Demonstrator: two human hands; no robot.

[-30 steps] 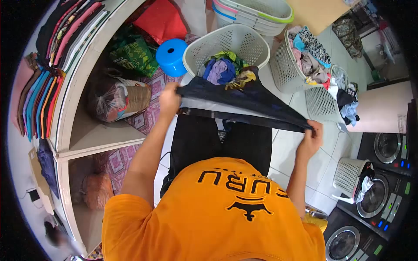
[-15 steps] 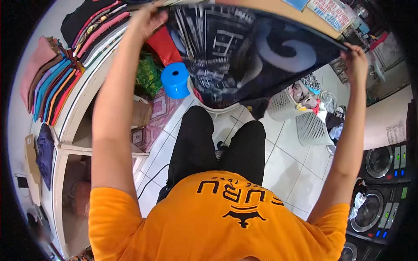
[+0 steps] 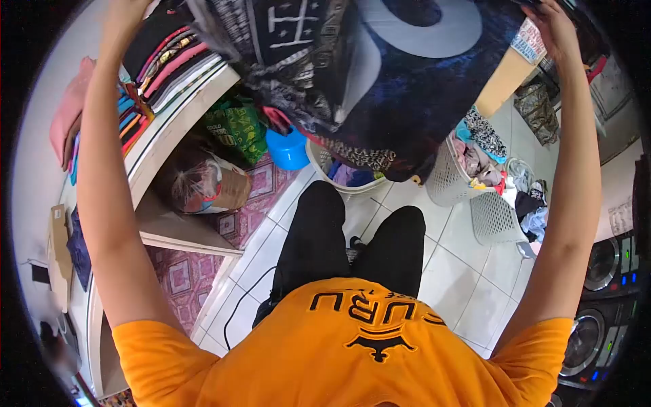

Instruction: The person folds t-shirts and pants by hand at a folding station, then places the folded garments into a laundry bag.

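A large dark cloth, printed with white lettering and a big pale curved shape, hangs spread between my raised hands. My right hand pinches its upper right edge. My left hand is up at the top left, its fingers cut off by the frame's edge; the cloth stretches from that side. The cloth's lower part hangs over a white laundry basket with coloured clothes in it, and partly hides a blue round stool.
Folded clothes are stacked on the white shelf at left. A filled plastic bag and a green bag stand beneath. White laundry baskets hold clothes at right. Front-loading machines line the far right, and a black cable crosses the tiles.
Both hands have moved further apart and upward, spreading the cloth wider. The cloth hangs nearer to me and more of its print shows. The basket beneath shows more of its contents.
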